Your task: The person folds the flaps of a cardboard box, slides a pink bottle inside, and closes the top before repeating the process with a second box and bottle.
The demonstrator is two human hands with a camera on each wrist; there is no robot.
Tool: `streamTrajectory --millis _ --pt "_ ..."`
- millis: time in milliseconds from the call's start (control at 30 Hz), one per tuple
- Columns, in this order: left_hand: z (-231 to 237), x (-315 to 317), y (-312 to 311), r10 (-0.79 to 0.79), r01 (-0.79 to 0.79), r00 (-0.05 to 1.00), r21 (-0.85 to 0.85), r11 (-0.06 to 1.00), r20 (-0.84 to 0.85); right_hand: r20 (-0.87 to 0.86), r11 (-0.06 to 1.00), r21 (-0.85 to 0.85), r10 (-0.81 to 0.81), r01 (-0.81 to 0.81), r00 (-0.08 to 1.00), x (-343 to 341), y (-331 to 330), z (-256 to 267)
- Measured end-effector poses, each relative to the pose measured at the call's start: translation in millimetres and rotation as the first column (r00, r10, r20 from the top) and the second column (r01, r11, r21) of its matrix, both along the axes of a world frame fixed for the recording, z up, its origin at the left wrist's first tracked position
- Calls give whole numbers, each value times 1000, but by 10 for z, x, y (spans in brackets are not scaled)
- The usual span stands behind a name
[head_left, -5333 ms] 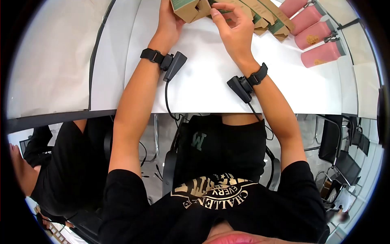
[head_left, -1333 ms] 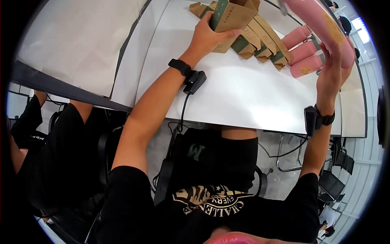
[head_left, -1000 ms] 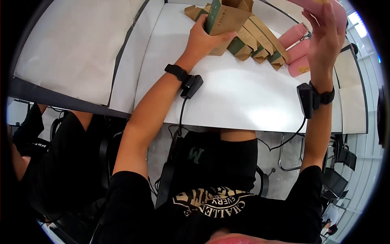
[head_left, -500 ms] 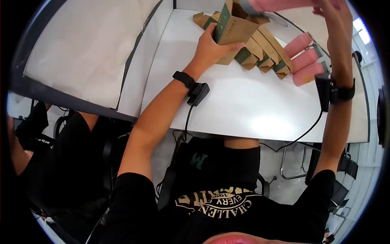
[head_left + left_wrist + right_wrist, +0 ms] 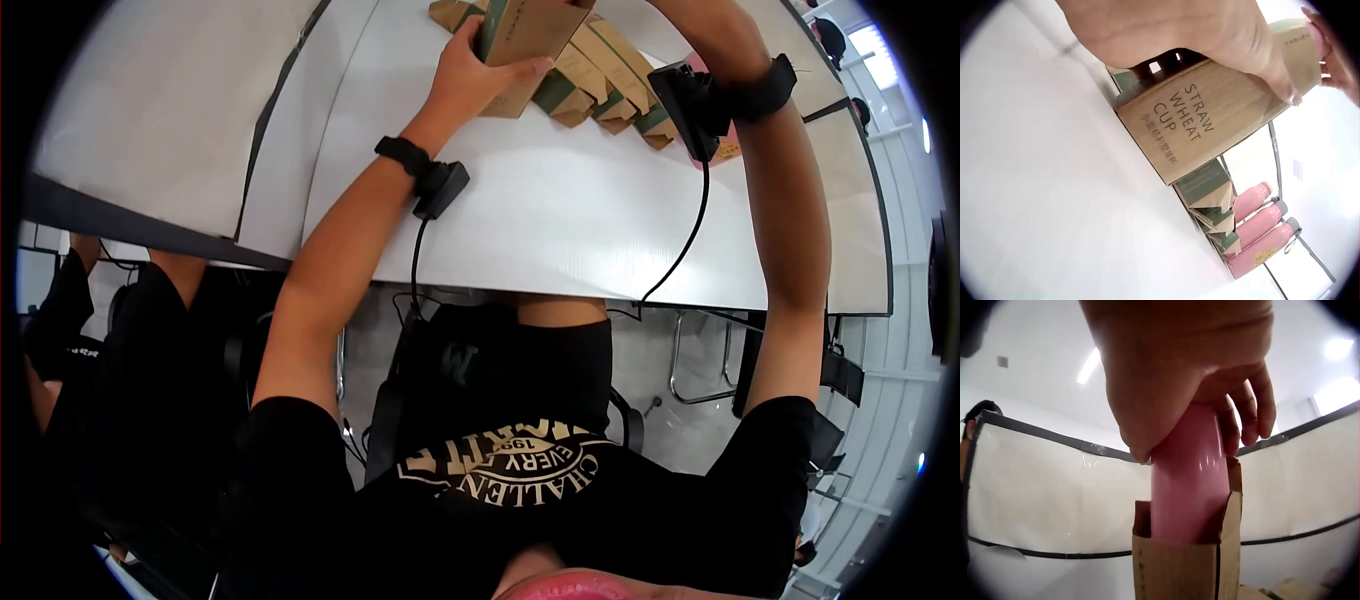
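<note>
The left hand (image 5: 465, 85) grips the cardboard box (image 5: 525, 40), brown with green sides, its thumb laid across the printed face and its other fingers round the opposite side. The box is upright, with its open top facing up. Above it, the right hand (image 5: 1191, 369) grips the pink bottle (image 5: 1188, 475), thumb on one side and fingers curled on the other. The bottle stands partly inside the box, its upper part above the rim. Raised edges of the box rise close beside the bottle, leaving little room around it; how deep its hidden end reaches cannot be told.

To the right of the box, several cartons (image 5: 603, 65) lie side by side, their folded ends pointing toward the person. Another carton end (image 5: 450, 13) shows to the left of the box. Farther right of the box, past the cartons, three more pink bottles (image 5: 1264, 226) lie in a row, mostly hidden behind the right wrist camera (image 5: 690, 105) in the head view. A broad stretch of white table (image 5: 560, 220) runs from the box to the front edge, well apart from it. Beyond the box stands a pale divider (image 5: 1054, 487) with dark edging.
</note>
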State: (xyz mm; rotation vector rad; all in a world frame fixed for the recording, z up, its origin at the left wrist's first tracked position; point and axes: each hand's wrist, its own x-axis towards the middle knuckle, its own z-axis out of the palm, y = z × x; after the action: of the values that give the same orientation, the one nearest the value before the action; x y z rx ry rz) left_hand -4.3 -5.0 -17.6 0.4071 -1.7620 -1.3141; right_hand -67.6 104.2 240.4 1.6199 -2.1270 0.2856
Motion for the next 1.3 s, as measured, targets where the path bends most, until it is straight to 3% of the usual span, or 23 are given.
streamTrajectory --millis 100,167,200,233,267,333,400,467,533,600,700,800,867,933,1033,1133,1300 --pt "21 39 32 55 -51 997 -78 996 49 -141 992 44 125 -119 982 -172 13 -281" --pt "-5 11 32 -38 35 996 -41 999 -75 -60 996 -52 75 -78 995 -251 -77 -464" --pt "38 20 47 -85 82 987 -31 996 -134 -89 992 -72 97 -104 991 -271 -60 -528" --pt "120 54 77 -61 66 995 68 996 -73 -119 987 -92 118 -130 986 -290 -43 -590" --pt "94 40 77 -69 73 994 48 996 -86 -224 974 -75 190 -212 956 -313 -8 -614" --pt "38 11 57 -78 79 990 7 997 -114 -201 951 -79 277 -298 940 -280 63 -620" --pt "-1 35 41 -54 54 998 3 999 -22 49 944 -136 308 -299 950 -165 188 -563" --pt "-36 13 29 -53 53 998 17 998 -18 122 925 -208 348 -318 930 -309 157 -737" --pt "-90 -59 -70 -46 49 991 24 999 -124 104 906 -249 376 -342 921 -458 91 -782" --pt "40 10 12 -60 67 994 76 995 -89 184 896 -268 409 -355 894 -320 173 -769" --pt "75 55 2 -87 92 995 121 988 -46 74 856 -323 447 -403 891 -297 173 -820" --pt "49 34 58 -78 85 995 113 990 -66 19 877 -261 422 -403 906 -294 217 -735" --pt "70 31 32 -43 50 996 93 994 -73 213 908 -276 377 -315 901 -282 222 -579" --pt "43 30 27 -4 8 999 81 997 -48 472 926 -344 314 -156 824 -319 184 -483" --pt "62 58 -12 64 -62 996 42 997 -58 508 912 -407 270 -48 818 -263 224 -311" --pt "86 77 -1 150 -149 987 21 989 -64 471 872 -464 390 -154 791 -379 64 -442" --pt "57 84 19 151 -150 985 16 989 -89 616 920 -374 343 -119 709 -119 63 -542"
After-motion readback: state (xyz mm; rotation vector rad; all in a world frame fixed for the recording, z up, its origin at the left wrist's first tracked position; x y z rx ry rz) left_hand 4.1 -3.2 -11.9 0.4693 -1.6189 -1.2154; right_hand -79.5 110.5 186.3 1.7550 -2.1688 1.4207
